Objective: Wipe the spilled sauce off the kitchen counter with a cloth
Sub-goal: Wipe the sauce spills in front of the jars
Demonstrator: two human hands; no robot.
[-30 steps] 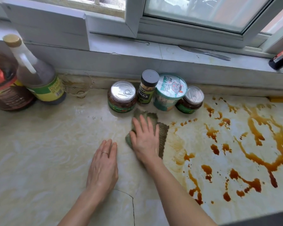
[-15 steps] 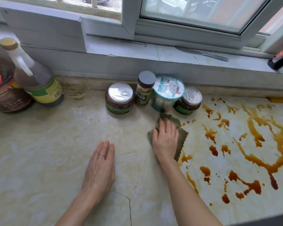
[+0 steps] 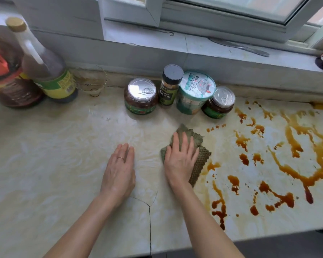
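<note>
- Right hand (image 3: pixel 180 161): fingers straight, together, pressing green cloth (image 3: pixel 201 161) flat on counter (image 3: pixel 63 155).
- Left hand (image 3: pixel 118 174): flat on counter, holding nothing.
- Sauce spill (image 3: pixel 295 146): brown streaks right of cloth, mostly unwiped.
- Risk: a wide stroke may knock the near sauce jar (image 3: pixel 219 103); a saturated cloth would likely smear rather than lift.

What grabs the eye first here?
The brown sauce splattered across the right half of the counter stands out most. At the spill's left edge, the right hand presses flat on a green cloth, while the left hand rests flat on the counter beside it. A row of jars stands against the back wall.
</note>
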